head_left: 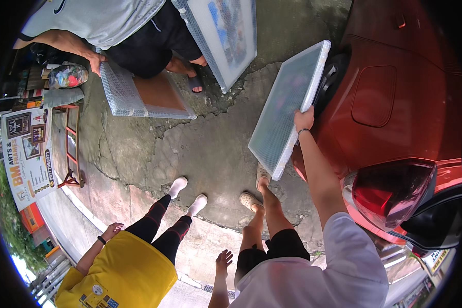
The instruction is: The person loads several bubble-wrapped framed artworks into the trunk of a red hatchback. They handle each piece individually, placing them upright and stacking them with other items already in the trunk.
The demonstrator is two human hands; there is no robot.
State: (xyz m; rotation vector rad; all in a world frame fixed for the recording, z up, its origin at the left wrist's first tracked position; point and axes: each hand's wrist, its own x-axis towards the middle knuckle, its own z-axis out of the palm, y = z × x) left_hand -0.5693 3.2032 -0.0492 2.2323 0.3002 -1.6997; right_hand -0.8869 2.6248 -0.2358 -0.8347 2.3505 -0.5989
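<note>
White fills much of a printed banner at the far left, beside which a clear bag of mixed coloured items and a reddish rack are seen. Further right, a wrapped panel with a brown face is held at its upper left corner by a co-worker's hand, while below it a yellow shirt is worn by another person. Near the top, a second wrapped panel is stood at a tilt close to the same co-worker's legs. Low in the middle, the left grip is hung free, fingers loosely parted, with nothing held. To its upper right, the bubble-wrapped panel is slanted beside the car; whether its lower corner is rested on the ground cannot be told. Its long edge nearest the car is clasped by the right grip, though the thumb's placement cannot be made out. The step in hand is judged to be one-handed steadying or carrying of this panel. For the next move, a firm clasp, clearance from the red bodywork and perhaps support by the free left grip would be called for.
</note>
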